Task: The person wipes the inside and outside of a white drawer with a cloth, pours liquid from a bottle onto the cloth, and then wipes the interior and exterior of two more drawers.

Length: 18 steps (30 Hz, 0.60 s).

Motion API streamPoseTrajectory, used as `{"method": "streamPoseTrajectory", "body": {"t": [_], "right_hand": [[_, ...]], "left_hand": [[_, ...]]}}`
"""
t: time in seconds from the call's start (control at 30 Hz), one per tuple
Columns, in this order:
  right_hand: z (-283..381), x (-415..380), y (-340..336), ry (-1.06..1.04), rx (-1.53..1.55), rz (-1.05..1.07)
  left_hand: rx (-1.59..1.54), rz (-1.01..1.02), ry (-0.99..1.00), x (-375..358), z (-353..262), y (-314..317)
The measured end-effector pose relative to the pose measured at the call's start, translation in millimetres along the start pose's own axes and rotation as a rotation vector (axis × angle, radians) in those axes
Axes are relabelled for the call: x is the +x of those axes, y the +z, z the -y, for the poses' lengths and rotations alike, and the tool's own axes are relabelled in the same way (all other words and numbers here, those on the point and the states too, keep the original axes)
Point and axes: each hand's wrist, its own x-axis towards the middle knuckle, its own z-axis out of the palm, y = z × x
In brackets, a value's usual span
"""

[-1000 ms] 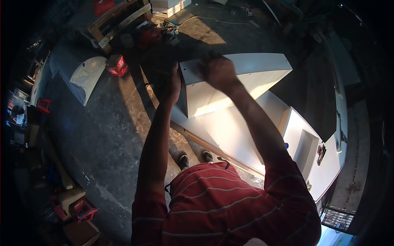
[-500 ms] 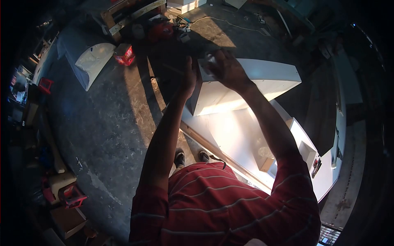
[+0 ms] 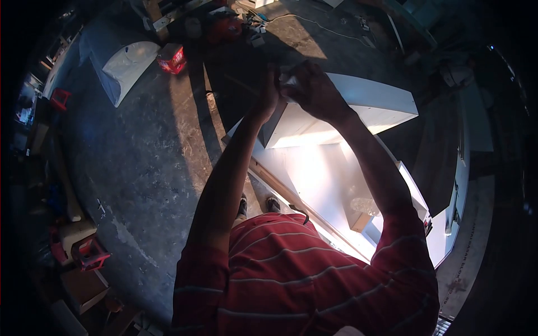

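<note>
A white box-like cabinet part [image 3: 372, 112] stands on a large white panel [image 3: 302, 168], its near corner between my hands. My right hand [image 3: 316, 92] is closed around a small, pale, shiny thing [image 3: 291, 82] at that corner. Its kind is hard to make out in the shade. My left hand [image 3: 268, 98] is upright at the part's dark end, close to the shiny thing, its fingers stretched up and partly lost in shadow. A clear plastic bottle [image 3: 364, 206] lies on the white work to the right, near my right forearm.
A wooden strip [image 3: 280, 187] runs along the panel's near edge, close to my body. A red box [image 3: 172, 59] and a pale curved sheet [image 3: 129, 67] are on the concrete floor at left. Red stools [image 3: 91, 253] stand lower left. A cord [image 3: 330, 28] crosses the floor ahead.
My left hand has moved right, towards my right hand and the shiny thing. My right hand has shifted slightly at the corner. The whole view has tilted a little.
</note>
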Motion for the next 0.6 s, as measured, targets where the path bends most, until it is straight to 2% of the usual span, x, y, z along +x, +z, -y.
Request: {"method": "streamPoseTrajectory", "body": {"t": [0.03,0.13,0.27,0.37,0.4,0.53,0.57,0.6], "right_hand": [[13.7,-3.3,-8.1,0.111,0.141,0.040],[-44.9,-17.0,14.1,0.090,0.049,0.015],[-5.2,-27.0,-27.2,0.182,0.228,0.075],[-46.3,-46.6,-34.3,0.285,0.220,0.028],[-79.9,-60.5,-37.7,-0.148,-0.355,0.076],[-159.9,-120.9,-62.8,0.015,-0.439,0.019],[-183.4,-139.0,-70.3,0.202,-0.471,0.100],[-186.8,-142.7,-83.5,0.581,-0.296,0.043]], "left_hand": [[-0.009,-0.001,0.022,-0.6,-0.1,0.9],[0.069,0.037,0.042,8.4,14.0,-6.3],[-0.022,0.093,-0.015,0.0,3.9,-1.8],[-0.007,0.128,-0.024,1.4,8.5,-4.8],[0.019,0.144,-0.015,5.4,12.0,-7.3],[-0.031,0.125,0.012,14.9,24.8,-10.3],[-0.014,0.129,-0.004,12.3,21.4,-9.5],[0.002,0.134,-0.020,9.2,16.6,-7.9]]}}
